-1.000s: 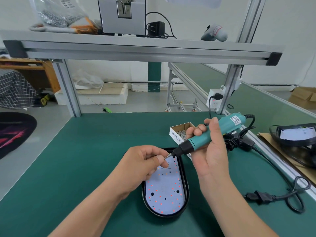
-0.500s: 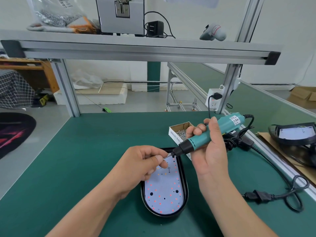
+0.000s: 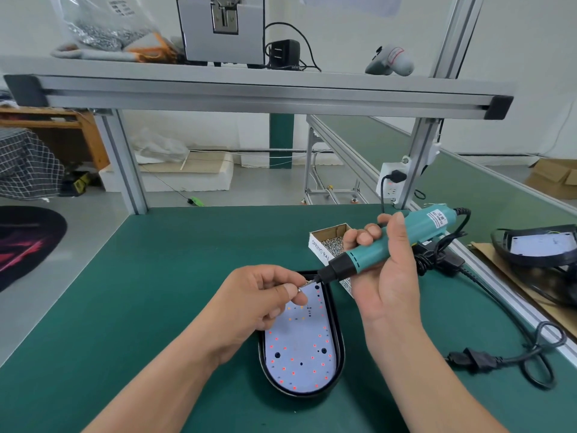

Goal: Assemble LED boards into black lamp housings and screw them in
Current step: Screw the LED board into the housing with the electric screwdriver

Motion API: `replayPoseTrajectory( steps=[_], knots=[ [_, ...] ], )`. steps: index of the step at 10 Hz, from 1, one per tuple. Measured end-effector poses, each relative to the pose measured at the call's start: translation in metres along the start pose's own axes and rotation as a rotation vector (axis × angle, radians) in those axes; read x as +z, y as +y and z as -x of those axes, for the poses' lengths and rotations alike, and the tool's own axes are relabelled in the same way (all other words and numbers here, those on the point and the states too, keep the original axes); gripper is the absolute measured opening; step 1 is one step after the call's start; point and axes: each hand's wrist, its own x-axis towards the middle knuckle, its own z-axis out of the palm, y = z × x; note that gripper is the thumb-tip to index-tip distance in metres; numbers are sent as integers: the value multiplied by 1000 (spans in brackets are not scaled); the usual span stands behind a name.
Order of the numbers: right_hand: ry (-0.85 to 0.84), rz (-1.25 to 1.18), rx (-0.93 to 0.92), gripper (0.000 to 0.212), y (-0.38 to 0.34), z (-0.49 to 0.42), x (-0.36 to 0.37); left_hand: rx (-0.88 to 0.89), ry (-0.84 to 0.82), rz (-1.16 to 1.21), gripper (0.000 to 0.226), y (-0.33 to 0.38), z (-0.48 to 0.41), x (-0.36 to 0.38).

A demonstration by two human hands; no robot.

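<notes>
The near black lamp housing [image 3: 340, 348], one LED board [image 3: 296, 345] inside, lies lengthwise away from the person. The right hand [image 3: 387, 276] has its grip wrapped round one electric screwdriver [image 3: 374, 251], bit pointing down-left. The left hand [image 3: 259, 301] pinches one screw [image 3: 299, 289].

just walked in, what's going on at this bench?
A white LED board sits in a black oval lamp housing on the green bench. The person's right hand grips a teal electric screwdriver, tilted, with its bit over the board's far end. The left hand pinches a small silver screw at the bit tip. The screw is not yet driven.
</notes>
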Motion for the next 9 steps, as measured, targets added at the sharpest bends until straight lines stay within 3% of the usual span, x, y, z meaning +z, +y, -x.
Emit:
replayPoseTrajectory(
  steps=[9],
  knots=[
    [-50, 24, 4, 14, 1, 1, 0, -34, 43, 35, 25, 4, 0, 2]
  ],
)
